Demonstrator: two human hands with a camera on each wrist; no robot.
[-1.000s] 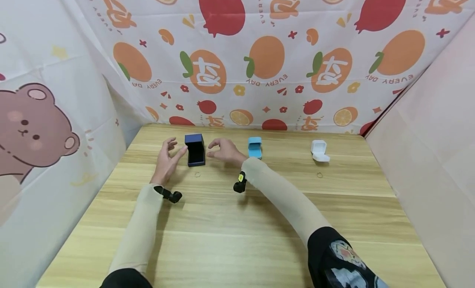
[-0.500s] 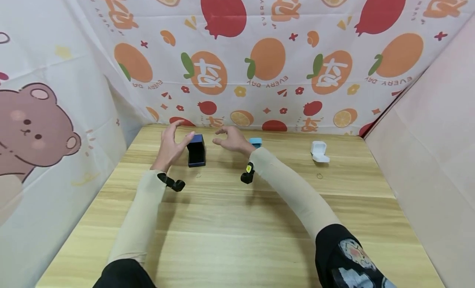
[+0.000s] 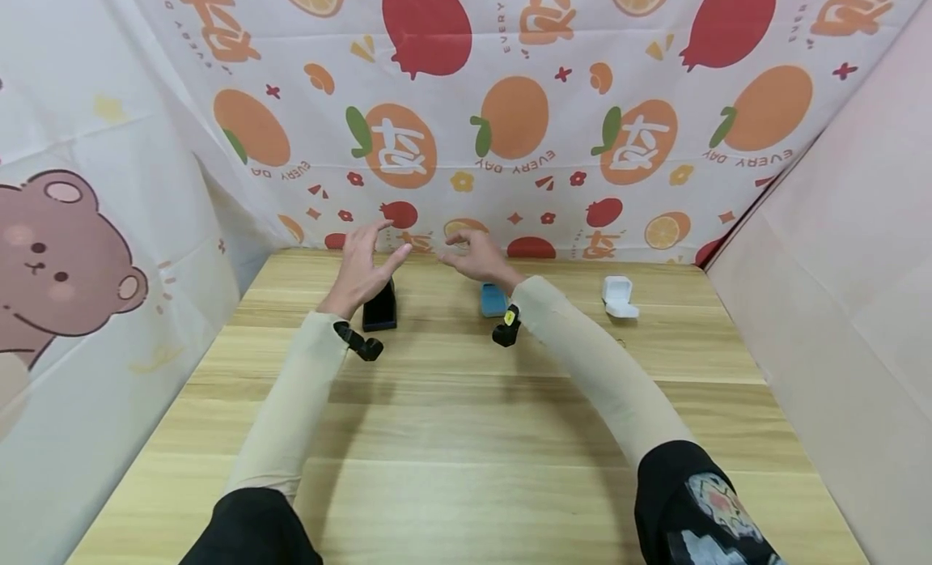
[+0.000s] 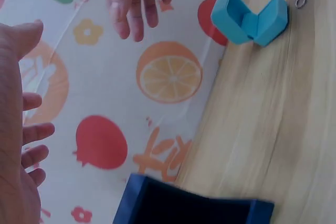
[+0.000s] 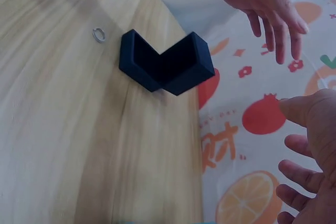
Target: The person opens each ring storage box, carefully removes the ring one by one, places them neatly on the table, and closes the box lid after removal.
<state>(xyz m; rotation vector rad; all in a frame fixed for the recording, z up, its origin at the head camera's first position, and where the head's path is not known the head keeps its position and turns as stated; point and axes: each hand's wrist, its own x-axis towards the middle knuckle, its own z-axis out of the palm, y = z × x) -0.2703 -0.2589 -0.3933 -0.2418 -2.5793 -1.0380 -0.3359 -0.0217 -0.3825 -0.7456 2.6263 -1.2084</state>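
My left hand (image 3: 362,269) is raised above the dark blue ring box (image 3: 380,310), its fingers spread and holding nothing. Across from it, my right hand (image 3: 480,259) hovers near the light blue ring box (image 3: 493,300), fingers loosely bent around nothing. In the right wrist view the dark box (image 5: 165,64) stands with its lid up, and a silver ring (image 5: 98,35) lies on the wood beside it. The left wrist view shows the light blue box (image 4: 251,19) with its lid up, another ring (image 4: 301,1) near it.
A white ring box (image 3: 620,296), lid raised, stands at the right on the wooden table (image 3: 451,435). Fruit-patterned cloth (image 3: 466,128) hangs right behind the table's far edge, and pale cloth walls rise on both sides.
Both hands have lifted up and away from the dark blue box. They have shifted to the right and toward the back cloth, while the boxes have stayed on the table.
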